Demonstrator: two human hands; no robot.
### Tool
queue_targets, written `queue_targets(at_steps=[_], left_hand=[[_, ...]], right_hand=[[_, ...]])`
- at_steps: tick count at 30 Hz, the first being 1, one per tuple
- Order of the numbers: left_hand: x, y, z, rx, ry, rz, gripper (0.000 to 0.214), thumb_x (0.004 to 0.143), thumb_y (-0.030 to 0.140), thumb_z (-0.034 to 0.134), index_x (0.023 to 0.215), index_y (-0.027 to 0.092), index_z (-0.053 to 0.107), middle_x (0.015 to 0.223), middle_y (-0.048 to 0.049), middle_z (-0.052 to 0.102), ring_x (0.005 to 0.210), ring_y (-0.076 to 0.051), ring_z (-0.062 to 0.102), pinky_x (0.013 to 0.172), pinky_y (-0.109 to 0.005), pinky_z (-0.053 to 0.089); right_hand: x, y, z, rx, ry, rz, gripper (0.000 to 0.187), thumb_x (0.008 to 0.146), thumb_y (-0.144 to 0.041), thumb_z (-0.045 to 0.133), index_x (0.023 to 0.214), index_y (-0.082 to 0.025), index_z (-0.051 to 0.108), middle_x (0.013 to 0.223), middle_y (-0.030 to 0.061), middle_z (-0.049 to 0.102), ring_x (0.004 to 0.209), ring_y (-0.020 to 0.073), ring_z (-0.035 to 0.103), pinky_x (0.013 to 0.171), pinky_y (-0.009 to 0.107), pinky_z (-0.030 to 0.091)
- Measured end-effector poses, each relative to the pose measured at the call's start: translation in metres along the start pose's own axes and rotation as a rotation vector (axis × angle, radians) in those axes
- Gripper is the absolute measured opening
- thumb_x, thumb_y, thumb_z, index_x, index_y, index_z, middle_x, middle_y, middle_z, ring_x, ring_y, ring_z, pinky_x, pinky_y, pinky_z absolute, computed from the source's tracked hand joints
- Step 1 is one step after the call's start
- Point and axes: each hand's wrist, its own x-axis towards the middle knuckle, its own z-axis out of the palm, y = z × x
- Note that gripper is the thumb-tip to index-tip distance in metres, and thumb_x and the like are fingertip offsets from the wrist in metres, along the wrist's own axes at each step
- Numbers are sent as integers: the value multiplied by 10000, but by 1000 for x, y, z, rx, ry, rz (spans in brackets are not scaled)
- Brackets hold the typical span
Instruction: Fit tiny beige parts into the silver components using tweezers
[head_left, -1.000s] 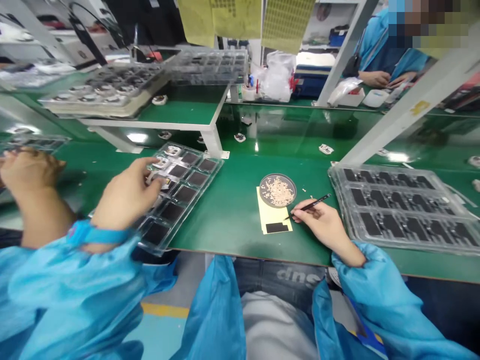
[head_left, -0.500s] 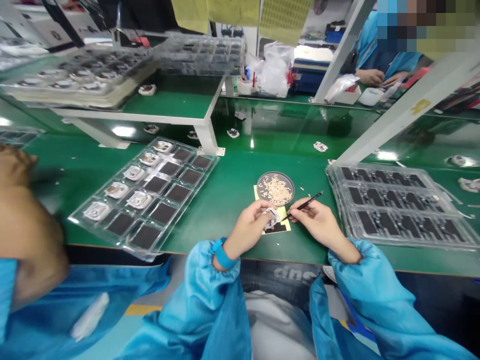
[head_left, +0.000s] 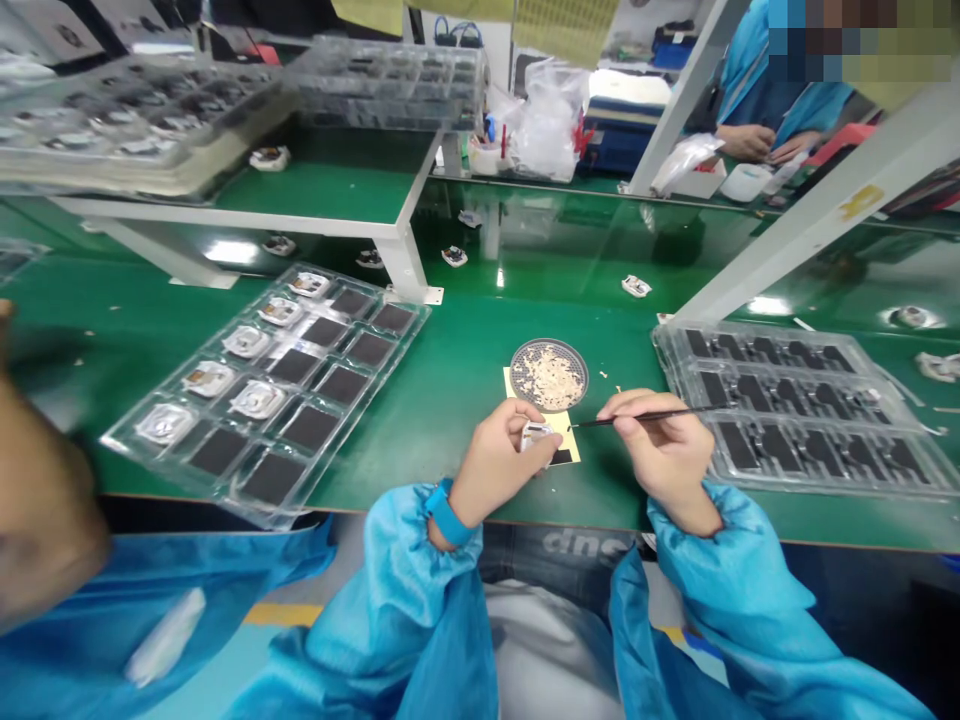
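My left hand (head_left: 501,455) is closed around a small white plastic housing (head_left: 535,434), the thumb lying across its front. Slim black tweezers (head_left: 667,413) are pinched in my right hand (head_left: 664,445), their tip pointing left toward the housing but apart from it. A tiny dark speck shows at that tip, too small to name. Under and beside the left hand lies a yellow sheet (head_left: 559,420) with black patches, partly hidden. On the sheet's far end rests a round dark dish (head_left: 517,392) full of small pale pieces.
Left stands a clear tray (head_left: 315,475) with white housings and dark pads in its pockets. Stacked trays with black parts (head_left: 810,400) lie right. A white-framed shelf (head_left: 337,222) holds more trays. A loose housing (head_left: 636,286) lies behind. A co-worker's arm (head_left: 45,490) is at far left.
My right hand has moved right and turned, so the tweezers lie nearly level and their tip is farther from the housing. The left thumb has shifted across the housing. The view has swung slightly.
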Motion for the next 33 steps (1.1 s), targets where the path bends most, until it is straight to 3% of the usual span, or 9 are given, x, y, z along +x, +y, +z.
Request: queue_targets(at_steps=[5,11,20,29,33], left_hand=[[1,-8,-2,-17,-18,32,231,877,275,670,1024,179,520,802,-24,690,629,-137,645,572,-254,563],[0,-2,-3,-32,-25,13,242,895,305,672,1037,173,529,841,-45,708,662,-146,674,615,-266,582],[0,-4,-2,-47,-38,19,240,907,318,661,1050,177,531,860,-51,709,726,-170,683,653,-308,610],[-1,-2,-2,-39,-26,11,254,898,327,677,1048,175,542,865,-49,721,694,-156,692,628,-260,571],[-3,5,-1,-49,-8,-1,315,902,418,679,1054,166,568,841,-52,724,641,-136,666,528,-212,512]], right_hand=[[-7,2,3,-36,-33,-12,241,862,-22,661,1010,-210,678,901,67,708,857,220,690,753,398,553],[-7,0,4,-128,-142,-14,316,804,0,726,1015,-236,716,932,70,736,876,234,699,781,425,566],[-7,2,5,-149,-168,-26,329,797,9,731,1019,-234,722,937,70,745,882,232,700,779,424,573],[-8,3,5,-177,-172,-15,298,816,-39,726,1033,-243,713,949,76,742,889,242,701,778,429,579],[-8,2,4,-131,-130,13,280,821,-42,718,1020,-239,708,901,70,735,858,240,700,768,428,573]])
